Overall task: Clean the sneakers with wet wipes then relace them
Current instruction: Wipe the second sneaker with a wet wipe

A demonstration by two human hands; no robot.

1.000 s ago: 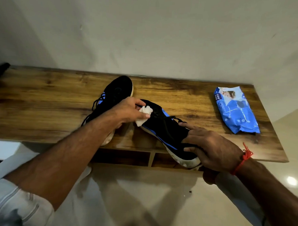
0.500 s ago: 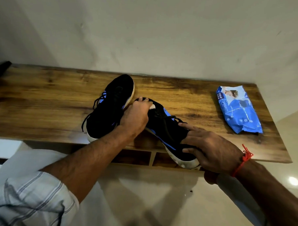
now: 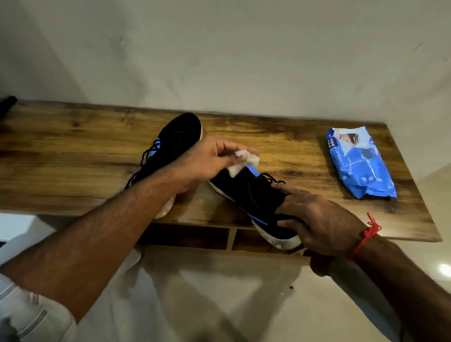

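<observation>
Head view. Left hand: fingers curled, pinching a crumpled white wet wipe between thumb and fingertips, held at the toe end of the near sneaker; whether the wipe touches the upper cannot be told. Right hand: fingers fairly straight, spread over the heel and collar of that sneaker, pressing it down; thumb hidden below.

Near sneaker: black fabric upper, blue side stripe, black laces, scuffed white sole; lies diagonally on the wooden shelf, heel overhanging the front edge. Second sneaker: same make, just left of the first, toe toward the wall, partly hidden by the left forearm.

Shelf: glossy, brown, strongly grained. Wipes pack: blue, crinkled soft plastic, flat on the shelf at right, well apart from both sneakers. Red thread band on right wrist.
</observation>
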